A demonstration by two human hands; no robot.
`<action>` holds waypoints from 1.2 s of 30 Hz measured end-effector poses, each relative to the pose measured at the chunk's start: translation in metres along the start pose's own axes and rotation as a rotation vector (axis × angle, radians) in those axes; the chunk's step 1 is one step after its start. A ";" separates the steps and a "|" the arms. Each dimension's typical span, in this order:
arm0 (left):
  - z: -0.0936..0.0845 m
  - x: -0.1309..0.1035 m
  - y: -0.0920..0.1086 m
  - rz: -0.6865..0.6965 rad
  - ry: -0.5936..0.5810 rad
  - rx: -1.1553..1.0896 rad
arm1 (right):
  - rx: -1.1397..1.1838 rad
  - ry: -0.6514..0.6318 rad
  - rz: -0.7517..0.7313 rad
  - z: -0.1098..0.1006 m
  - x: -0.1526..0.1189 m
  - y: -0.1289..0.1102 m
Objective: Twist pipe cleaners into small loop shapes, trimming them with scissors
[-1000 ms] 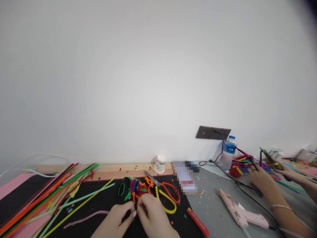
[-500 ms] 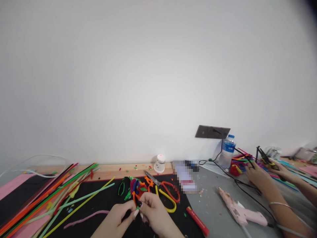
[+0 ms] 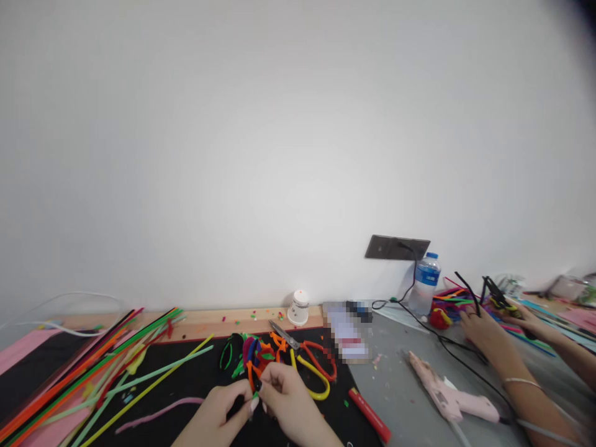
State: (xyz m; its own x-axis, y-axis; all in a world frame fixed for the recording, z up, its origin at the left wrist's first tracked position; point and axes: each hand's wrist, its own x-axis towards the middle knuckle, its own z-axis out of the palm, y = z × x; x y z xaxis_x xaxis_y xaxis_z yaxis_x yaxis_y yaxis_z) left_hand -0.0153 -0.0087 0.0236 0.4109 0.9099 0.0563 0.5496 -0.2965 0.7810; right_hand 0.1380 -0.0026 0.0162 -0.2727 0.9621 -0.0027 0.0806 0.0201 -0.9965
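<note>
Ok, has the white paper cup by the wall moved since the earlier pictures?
No. The cup keeps its place against the dark rectangular wall socket plate; both drift slightly left in the view together, which suggests camera motion.

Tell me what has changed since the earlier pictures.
The right hand has turned at the fingertips, exposing a dark thumbnail and a green piece pinched against the left hand. The black strip in the other person's hand has swung away from the bottle, now steeper. Scissors, cup and glue gun stayed put.
</note>
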 end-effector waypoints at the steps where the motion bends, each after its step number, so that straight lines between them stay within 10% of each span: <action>1: 0.000 0.000 0.000 0.001 -0.007 0.003 | -0.004 0.000 -0.012 0.000 0.000 0.000; 13: 0.002 0.000 0.003 0.008 0.031 -0.116 | 0.074 0.001 0.046 0.004 -0.001 -0.008; 26: -0.001 0.003 -0.005 -0.079 0.326 -0.491 | 0.173 -0.154 0.078 0.019 -0.002 0.006; 36: 0.002 0.010 -0.020 -0.177 0.239 -0.896 | 0.013 -0.068 -0.028 -0.002 -0.003 -0.011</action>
State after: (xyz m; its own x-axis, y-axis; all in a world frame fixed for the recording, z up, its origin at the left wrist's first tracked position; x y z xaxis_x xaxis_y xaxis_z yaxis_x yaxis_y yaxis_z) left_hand -0.0210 0.0059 0.0074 0.1607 0.9852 -0.0601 -0.2153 0.0944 0.9720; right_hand 0.1399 -0.0050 0.0269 -0.3391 0.9405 0.0201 0.0599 0.0429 -0.9973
